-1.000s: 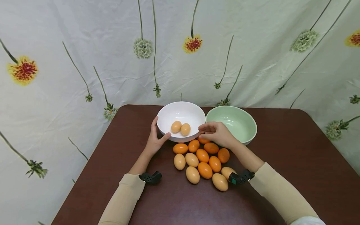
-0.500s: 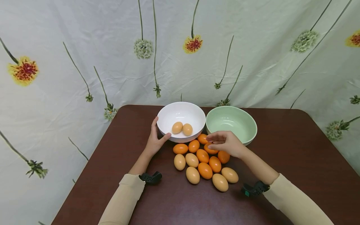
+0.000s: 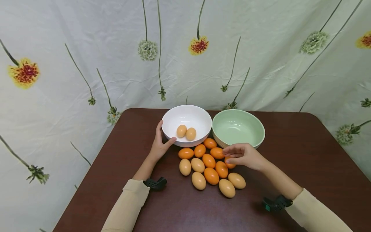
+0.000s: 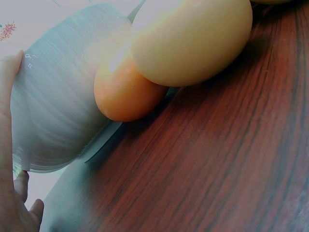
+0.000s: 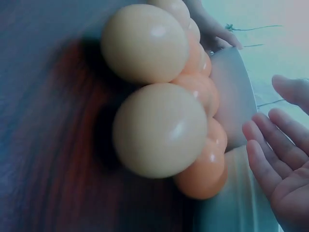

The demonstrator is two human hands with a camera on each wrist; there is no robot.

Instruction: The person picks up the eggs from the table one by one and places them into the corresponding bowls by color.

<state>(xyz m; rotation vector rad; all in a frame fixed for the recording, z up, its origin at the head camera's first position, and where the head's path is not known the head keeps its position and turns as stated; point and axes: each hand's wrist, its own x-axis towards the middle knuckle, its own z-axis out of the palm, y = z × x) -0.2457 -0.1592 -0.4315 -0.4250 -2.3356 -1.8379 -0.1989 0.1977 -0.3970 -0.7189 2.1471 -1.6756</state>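
Note:
My left hand (image 3: 158, 145) holds the left side of a white bowl (image 3: 186, 116), thumb against its near edge and the other fingers along its side. Inside the bowl lie two light-brown eggs (image 3: 181, 131), side by side. Over the right edge of the egg cluster hovers my right hand (image 3: 246, 157), fingers loosely extended and partly covering an orange-brown egg (image 3: 230, 165). The right wrist view shows that palm (image 5: 289, 193) with nothing in it. In front of the bowls lie several orange eggs (image 3: 211, 176) and several light-brown eggs (image 3: 198, 180).
A light-green bowl (image 3: 238, 125) stands right beside the white one, with no eggs visible inside. Both are near the back edge of the dark wooden table (image 3: 290, 145). A flower-print cloth (image 3: 261, 64) hangs behind it.
My right hand has moved right and toward me, from the white bowl's rim to the cluster's right edge. The two eggs in the bowl rocked right and back. The left hand stayed put.

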